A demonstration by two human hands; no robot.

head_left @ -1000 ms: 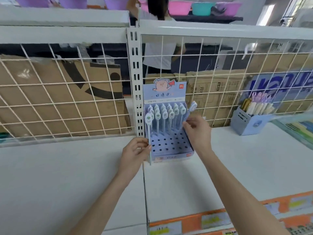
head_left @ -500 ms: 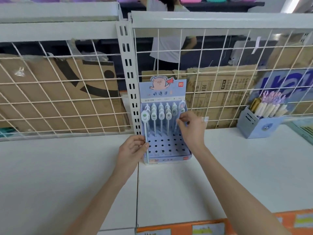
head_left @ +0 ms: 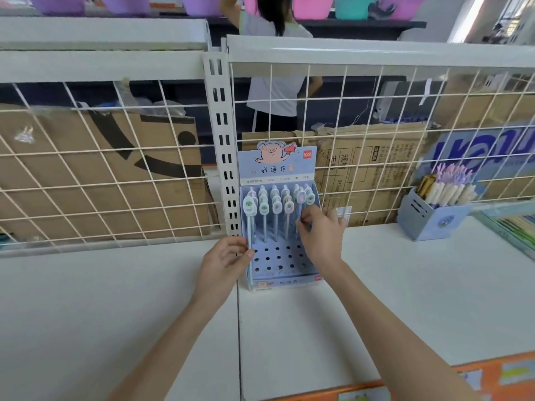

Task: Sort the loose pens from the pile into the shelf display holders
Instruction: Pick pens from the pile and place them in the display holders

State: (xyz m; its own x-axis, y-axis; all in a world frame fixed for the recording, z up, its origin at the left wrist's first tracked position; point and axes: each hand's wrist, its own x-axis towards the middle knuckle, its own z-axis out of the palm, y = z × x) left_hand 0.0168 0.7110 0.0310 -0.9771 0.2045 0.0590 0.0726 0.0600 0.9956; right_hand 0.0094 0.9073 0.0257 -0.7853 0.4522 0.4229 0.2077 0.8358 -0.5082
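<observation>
Right hand (head_left: 320, 237) pinching pen (head_left: 301, 209), tip hidden, left hand (head_left: 225, 260) steadying holder (head_left: 278, 256)

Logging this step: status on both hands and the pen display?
Left hand grips a pen at the display holder's left edge. Right hand pinches a pen in the right column, seating it. Front holes unfilled. Nothing in the way.

We see both forearms stretched forward, left hand (head_left: 224, 257) curled with fingertips pinched together, right hand (head_left: 320, 231) raised higher, its fingers bent in a pinch.
</observation>
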